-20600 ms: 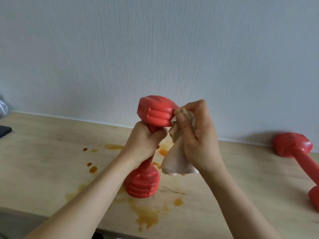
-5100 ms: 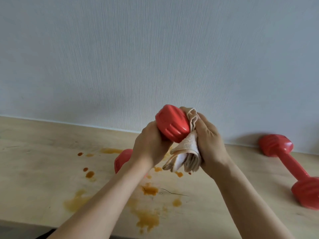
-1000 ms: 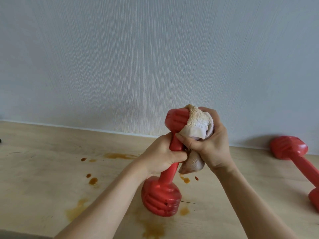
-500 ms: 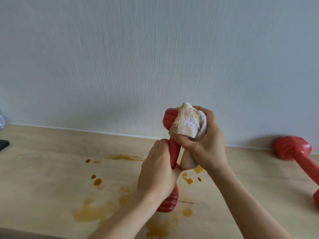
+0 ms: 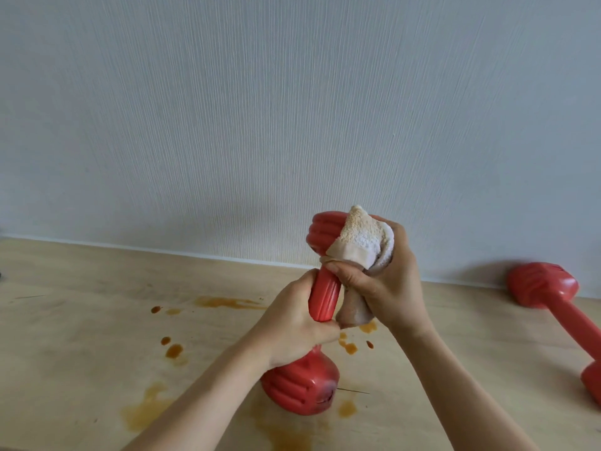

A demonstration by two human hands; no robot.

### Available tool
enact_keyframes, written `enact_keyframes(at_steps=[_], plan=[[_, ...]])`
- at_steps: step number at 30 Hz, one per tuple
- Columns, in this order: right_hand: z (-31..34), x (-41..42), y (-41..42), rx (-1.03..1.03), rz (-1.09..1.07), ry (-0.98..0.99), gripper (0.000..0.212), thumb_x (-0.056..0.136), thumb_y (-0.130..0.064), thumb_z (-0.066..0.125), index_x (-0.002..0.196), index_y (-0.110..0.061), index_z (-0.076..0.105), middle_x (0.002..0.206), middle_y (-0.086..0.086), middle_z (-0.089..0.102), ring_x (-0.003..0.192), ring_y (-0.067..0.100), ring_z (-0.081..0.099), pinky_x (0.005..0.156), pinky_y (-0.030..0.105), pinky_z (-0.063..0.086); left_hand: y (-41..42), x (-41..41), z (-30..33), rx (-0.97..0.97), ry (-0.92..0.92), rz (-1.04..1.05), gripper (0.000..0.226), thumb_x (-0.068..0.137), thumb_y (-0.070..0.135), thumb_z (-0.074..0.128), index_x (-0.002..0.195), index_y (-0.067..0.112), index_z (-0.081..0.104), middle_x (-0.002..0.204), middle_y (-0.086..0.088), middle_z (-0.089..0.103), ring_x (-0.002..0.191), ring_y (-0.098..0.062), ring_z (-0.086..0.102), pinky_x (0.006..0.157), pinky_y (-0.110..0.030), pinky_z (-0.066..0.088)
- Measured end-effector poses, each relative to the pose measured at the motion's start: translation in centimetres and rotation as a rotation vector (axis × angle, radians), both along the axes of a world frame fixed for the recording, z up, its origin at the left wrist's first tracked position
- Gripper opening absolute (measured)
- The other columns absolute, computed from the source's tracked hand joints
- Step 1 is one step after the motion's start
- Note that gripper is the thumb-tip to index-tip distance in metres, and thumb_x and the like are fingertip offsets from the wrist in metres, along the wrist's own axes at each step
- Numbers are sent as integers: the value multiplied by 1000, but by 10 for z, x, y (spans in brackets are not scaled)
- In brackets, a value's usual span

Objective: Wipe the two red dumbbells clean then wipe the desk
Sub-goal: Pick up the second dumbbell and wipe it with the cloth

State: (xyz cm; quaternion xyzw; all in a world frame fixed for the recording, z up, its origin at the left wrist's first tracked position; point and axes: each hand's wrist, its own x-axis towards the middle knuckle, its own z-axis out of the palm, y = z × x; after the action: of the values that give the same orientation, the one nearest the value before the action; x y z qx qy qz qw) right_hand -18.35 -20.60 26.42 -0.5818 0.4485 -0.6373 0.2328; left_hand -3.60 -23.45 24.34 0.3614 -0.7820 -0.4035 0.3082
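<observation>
Two red dumbbells in frame. Held dumbbell (image 5: 320, 297) is upright with a slight tilt; whether its lower head touches the counter (image 5: 81, 336) or hangs just above it I can't tell from this angle. Left hand (image 5: 292, 323) is wrapped round the lower part of its handle, fingers curled tight. Right hand (image 5: 380, 278) grips a bunched cloth (image 5: 361, 242), white with tan staining, pressed against the right side of the held dumbbell's upper head; thumb pinches the cloth against the top of the handle, and a tail of cloth hangs down to the right of the handle. Second dumbbell (image 5: 559, 307) lies on its side on the counter, well to the right of the held dumbbell, one head close to the wall (image 5: 292, 109), the other running off the right edge of the view. Brown spill stains (image 5: 224, 301) are on the counter all around the held dumbbell: a streak and drops to its left, small spots just right of it, larger smears in front of its lower head.
</observation>
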Motion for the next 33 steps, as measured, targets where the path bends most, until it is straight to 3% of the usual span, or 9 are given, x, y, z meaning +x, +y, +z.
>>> enact_keyframes(at_steps=[2,6,9,12,15,19,21,27,33], plan=[[3,2,3,22,-100,53,66,57,-22,85,113,-18,48,94,-18,69,92,-2,65,76,14,50,5,-2,0,-14,-31,48,32,64,23,70,83,27,46,62,12,47,53,-5,47,55,-28,40],[8,9,6,53,-289,180,73,58,-33,88,117,-26,47,97,-14,64,92,2,63,78,25,53,26,-1,0,-250,-333,325,30,83,46,59,95,29,38,86,12,52,73,-9,52,57,-25,33],[6,19,3,27,-343,241,75,61,-39,85,122,-26,43,112,-5,61,102,10,61,84,30,52,41,-7,-5,-360,-303,440,23,89,40,50,96,25,34,91,13,41,75,-8,43,50,-18,26],[1,23,-3,21,-341,203,79,64,-35,85,128,-25,39,120,-4,57,107,9,58,88,28,50,32,-10,-10,-268,-209,463,26,82,31,61,87,26,37,85,11,47,70,-9,44,51,-20,27],[-4,23,-6,-2,-271,30,86,61,-29,87,130,-22,37,117,-10,56,104,-1,58,87,20,50,21,-7,-11,-183,-151,386,23,73,19,66,83,25,47,80,8,56,66,-9,52,51,-19,31],[-10,18,-9,-33,-175,-94,91,56,-34,87,130,-15,39,118,-5,55,105,-4,58,85,13,47,15,-7,-12,-29,-31,220,25,62,14,67,81,22,53,71,1,61,64,-18,59,58,-35,47],[-12,12,-12,-37,-107,-125,86,57,-29,86,127,-10,39,111,-6,58,100,-5,60,82,12,47,13,-6,-13,-2,-24,156,27,62,14,70,82,23,53,70,2,60,63,-16,58,58,-29,47],[-17,-4,-17,101,116,-264,88,59,-45,85,118,7,46,105,23,62,96,33,64,82,42,52,2,1,-6,107,-39,-42,34,69,7,72,93,22,55,81,-4,63,71,-18,62,68,-29,51],[-19,-12,-8,128,18,-246,66,61,-16,84,112,5,48,96,16,62,83,23,66,70,33,54,-8,8,7,138,-214,-156,31,72,11,71,91,26,51,71,7,51,61,-6,51,62,-23,46]])
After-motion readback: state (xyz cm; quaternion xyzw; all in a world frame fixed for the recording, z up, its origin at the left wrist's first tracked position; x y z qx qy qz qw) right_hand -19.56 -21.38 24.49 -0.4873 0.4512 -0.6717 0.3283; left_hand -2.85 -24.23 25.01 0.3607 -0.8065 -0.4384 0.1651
